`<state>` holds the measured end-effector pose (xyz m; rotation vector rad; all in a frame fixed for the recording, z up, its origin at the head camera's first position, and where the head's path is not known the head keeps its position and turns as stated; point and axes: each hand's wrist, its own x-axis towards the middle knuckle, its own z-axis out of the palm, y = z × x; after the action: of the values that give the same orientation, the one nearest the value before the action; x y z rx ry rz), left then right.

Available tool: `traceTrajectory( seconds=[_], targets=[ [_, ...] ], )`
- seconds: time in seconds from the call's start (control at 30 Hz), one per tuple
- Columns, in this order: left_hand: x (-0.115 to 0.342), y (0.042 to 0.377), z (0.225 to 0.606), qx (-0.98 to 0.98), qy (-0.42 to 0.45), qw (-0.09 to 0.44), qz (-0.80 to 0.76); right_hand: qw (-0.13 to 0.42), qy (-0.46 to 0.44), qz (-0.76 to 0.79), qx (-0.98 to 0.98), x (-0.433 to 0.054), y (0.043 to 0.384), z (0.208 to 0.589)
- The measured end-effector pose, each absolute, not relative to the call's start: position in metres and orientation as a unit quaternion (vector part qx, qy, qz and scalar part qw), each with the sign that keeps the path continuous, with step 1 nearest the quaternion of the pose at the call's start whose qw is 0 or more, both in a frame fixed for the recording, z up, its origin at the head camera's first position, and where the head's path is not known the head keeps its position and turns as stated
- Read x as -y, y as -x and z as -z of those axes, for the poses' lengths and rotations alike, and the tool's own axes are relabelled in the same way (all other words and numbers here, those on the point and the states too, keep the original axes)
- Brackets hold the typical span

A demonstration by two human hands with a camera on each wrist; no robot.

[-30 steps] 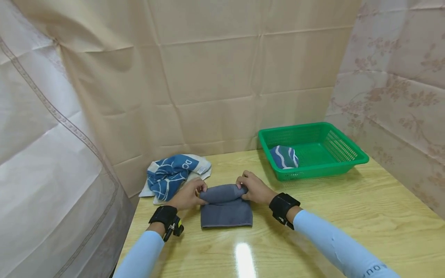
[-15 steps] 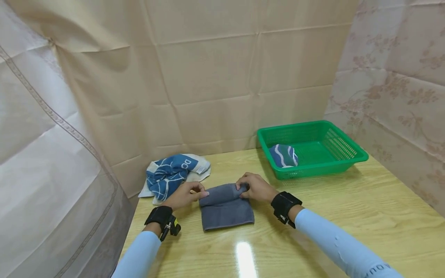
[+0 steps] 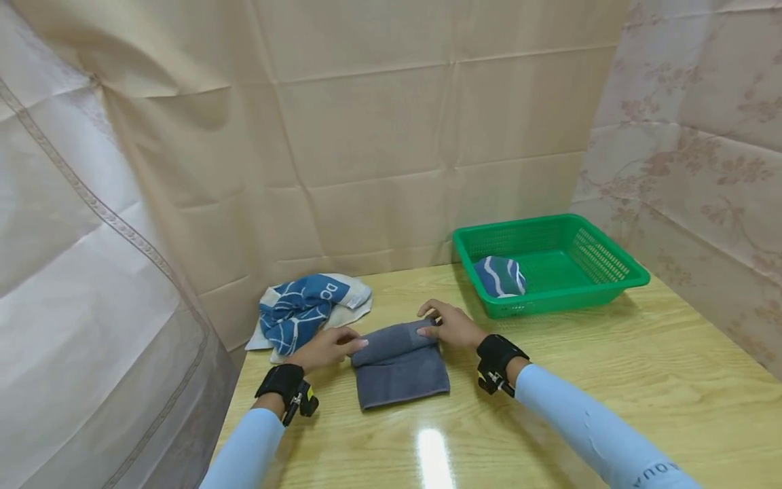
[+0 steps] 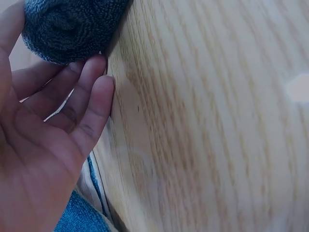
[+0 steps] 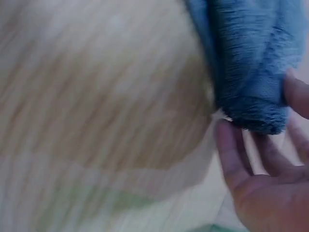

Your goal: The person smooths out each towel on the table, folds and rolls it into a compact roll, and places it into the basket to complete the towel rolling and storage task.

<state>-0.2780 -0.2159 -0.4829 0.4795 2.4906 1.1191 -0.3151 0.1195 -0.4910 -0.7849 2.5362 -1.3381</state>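
Observation:
A dark grey towel (image 3: 403,380) lies on the table, its far part rolled up and its near part flat. My left hand (image 3: 326,348) holds the left end of the roll between thumb and fingers. In the left wrist view, the spiral end of the rolled towel (image 4: 67,31) sits against the fingertips (image 4: 102,89). My right hand (image 3: 452,326) holds the roll's right end, thumb on the near side. In the right wrist view, the towel (image 5: 256,72) looks bluish, with the thumb at its side and the other fingers by its end.
A crumpled blue and white towel (image 3: 299,312) lies just behind my left hand. At the back right stands a green plastic basket (image 3: 562,299) with a folded striped cloth (image 3: 499,276) inside. A beige curtain (image 3: 366,136) hangs behind the wooden table (image 3: 550,380).
The grey towel has turned slightly, its near right corner shifting right. The left fingers have loosened and shifted at the roll's end. The right fingers have spread a little.

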Motion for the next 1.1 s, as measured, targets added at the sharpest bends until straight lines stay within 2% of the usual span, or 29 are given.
traceTrajectory(
  seconds=[0.23, 0.43, 0.53, 0.7, 1.1],
  targets=[
    [0.216, 0.279, 0.485, -0.892, -0.151, 0.189, -0.381, 0.187, 0.181, 0.495, -0.829, -0.121, 0.316, 0.486],
    [0.215, 0.278, 0.485, -0.897, -0.158, 0.188, -0.367, 0.225, 0.163, 0.504, -0.818, -0.127, 0.316, 0.484],
    [0.214, 0.278, 0.485, -0.896, -0.171, 0.19, -0.364, 0.224, 0.177, 0.498, -0.819, -0.128, 0.315, 0.483],
    [0.211, 0.275, 0.485, -0.9, -0.207, 0.177, -0.341, 0.163, 0.233, 0.432, -0.856, -0.129, 0.31, 0.482],
    [0.209, 0.27, 0.485, -0.888, -0.281, 0.074, -0.356, -0.042, 0.381, 0.3, -0.874, -0.12, 0.297, 0.503]
  ],
)
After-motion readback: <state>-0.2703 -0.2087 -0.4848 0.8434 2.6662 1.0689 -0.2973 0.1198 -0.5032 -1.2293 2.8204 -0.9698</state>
